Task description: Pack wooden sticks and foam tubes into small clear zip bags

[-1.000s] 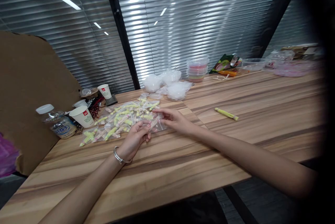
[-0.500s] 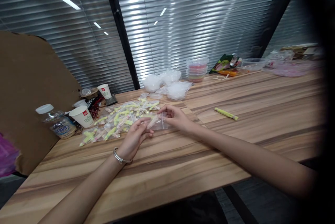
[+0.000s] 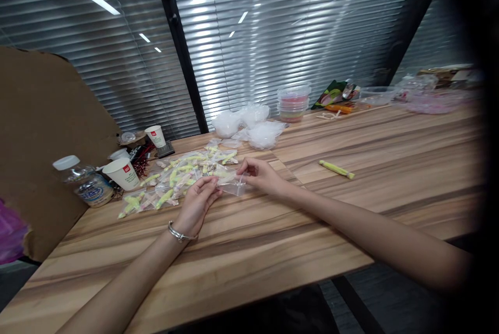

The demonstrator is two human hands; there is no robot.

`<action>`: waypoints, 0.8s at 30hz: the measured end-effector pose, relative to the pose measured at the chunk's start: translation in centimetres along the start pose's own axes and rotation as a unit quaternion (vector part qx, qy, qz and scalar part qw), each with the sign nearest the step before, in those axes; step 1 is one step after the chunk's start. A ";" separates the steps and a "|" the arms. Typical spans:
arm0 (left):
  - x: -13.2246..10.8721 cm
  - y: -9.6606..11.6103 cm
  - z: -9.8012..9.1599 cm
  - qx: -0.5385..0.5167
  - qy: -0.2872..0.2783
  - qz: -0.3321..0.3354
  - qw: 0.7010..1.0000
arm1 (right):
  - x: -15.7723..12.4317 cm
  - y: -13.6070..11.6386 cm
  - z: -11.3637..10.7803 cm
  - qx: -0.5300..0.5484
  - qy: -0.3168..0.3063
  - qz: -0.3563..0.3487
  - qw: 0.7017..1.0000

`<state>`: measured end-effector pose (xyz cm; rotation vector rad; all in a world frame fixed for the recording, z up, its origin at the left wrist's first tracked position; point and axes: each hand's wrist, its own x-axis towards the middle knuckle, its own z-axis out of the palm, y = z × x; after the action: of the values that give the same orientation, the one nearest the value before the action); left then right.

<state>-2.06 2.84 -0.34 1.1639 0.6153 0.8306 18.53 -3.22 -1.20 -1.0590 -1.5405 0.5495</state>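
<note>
Between my hands is a small clear zip bag (image 3: 232, 184) with something pale inside, too blurred to name. My left hand (image 3: 199, 200), with a silver bangle at the wrist, pinches the bag's left end. At the other end, near the zip strip, the fingers of my right hand (image 3: 258, 174) are closed on it. Just behind and to the left lies a spread of filled clear bags (image 3: 171, 182) holding yellow and pinkish pieces. A loose yellow stick-like piece (image 3: 336, 169) rests on the wooden table (image 3: 273, 251), right of my right hand.
Two paper cups (image 3: 123, 174) and a plastic bottle (image 3: 88, 183) stand at the left by a cardboard sheet (image 3: 47, 131). Along the back are clear plastic bundles (image 3: 263, 133), stacked tubs (image 3: 293, 102), an orange tool (image 3: 338, 108) and pink plastic (image 3: 436, 102).
The bag's zip end has tilted down and toward me. My left fingers have drawn closer together, and my right hand has barely moved. The loose yellow piece stays put.
</note>
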 end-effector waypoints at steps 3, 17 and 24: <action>0.0 0.0 0.1 0.019 -0.009 0.005 1.000 | -0.2 -0.2 0.0 -0.037 -0.007 0.000 0.999; -0.6 0.5 0.6 0.121 0.017 0.050 0.991 | -0.4 -1.0 0.0 -0.140 -0.029 -0.055 0.988; -0.5 0.3 0.4 0.171 0.009 0.069 0.983 | -0.7 -0.4 0.1 -0.236 -0.056 -0.085 0.966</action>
<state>-2.03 2.27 0.03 1.5263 0.7170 0.8749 18.33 -4.03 -1.29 -1.2495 -1.8975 0.1212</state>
